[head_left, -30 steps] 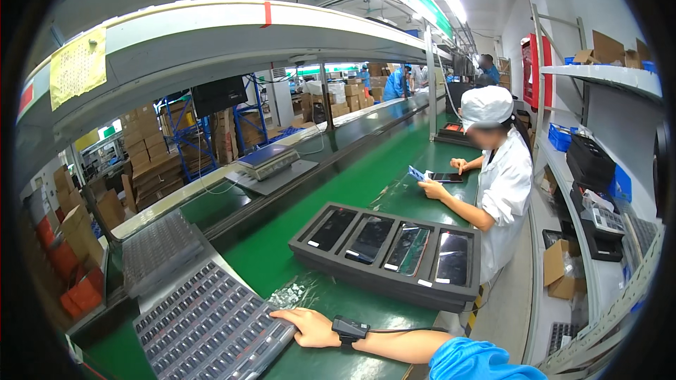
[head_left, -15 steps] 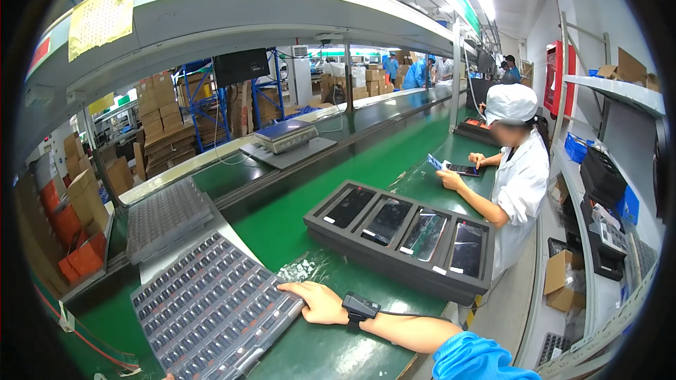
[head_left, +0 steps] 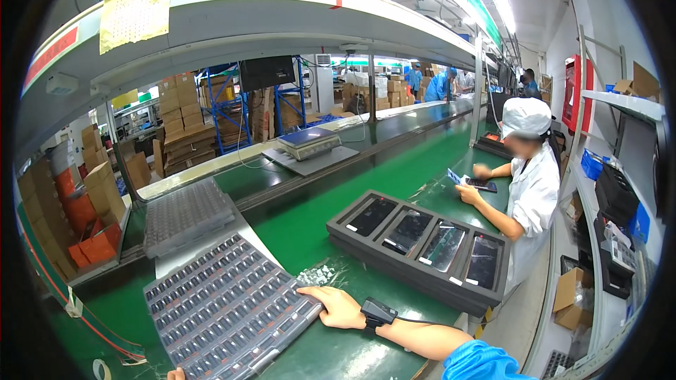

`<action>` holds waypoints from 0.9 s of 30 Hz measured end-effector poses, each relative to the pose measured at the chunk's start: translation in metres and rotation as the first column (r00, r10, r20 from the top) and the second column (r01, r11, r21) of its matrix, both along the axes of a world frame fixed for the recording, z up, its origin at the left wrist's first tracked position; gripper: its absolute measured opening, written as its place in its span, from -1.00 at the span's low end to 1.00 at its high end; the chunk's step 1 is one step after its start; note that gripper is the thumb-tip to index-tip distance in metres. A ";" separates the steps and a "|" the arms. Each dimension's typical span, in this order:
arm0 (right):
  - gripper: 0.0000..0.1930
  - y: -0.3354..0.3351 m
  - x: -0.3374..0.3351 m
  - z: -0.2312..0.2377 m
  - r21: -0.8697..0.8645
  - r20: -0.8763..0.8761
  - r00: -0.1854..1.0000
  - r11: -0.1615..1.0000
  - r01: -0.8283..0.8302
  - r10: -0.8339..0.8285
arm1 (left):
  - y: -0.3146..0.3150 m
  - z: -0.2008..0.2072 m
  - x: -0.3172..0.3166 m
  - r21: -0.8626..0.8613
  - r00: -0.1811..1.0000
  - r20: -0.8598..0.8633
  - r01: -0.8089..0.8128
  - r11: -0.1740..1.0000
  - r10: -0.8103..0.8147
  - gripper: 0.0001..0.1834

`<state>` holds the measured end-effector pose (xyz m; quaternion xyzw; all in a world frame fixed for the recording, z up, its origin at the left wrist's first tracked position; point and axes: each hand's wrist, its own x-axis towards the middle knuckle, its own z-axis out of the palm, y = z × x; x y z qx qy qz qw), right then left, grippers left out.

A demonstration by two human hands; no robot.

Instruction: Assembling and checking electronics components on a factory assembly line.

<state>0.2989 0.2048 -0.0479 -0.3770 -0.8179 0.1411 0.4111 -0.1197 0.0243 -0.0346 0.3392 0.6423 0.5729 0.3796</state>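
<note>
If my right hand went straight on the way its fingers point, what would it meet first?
Probably the gray compartment tray: your right hand already seems to touch its right-hand edge, though exact contact is hard to judge.

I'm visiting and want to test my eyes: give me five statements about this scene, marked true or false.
1. The right hand touches the right edge of the compartment tray. True.
2. The whole left hand is in view. False: only a little shows at the lower edge.
3. The dark foam case holds six flat devices. False: it holds four.
4. The co-worker wears a white cap. True.
5. The yellow sheet hangs on the co-worker's back. False: it hangs on the overhead beam.
</note>
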 end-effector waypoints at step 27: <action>-0.34 -0.005 -0.003 0.015 -0.028 0.003 1.000 1.000 0.008 -0.008 | -0.006 -0.003 -0.022 -0.064 0.910 0.381 0.205 0.977 -0.166 -0.58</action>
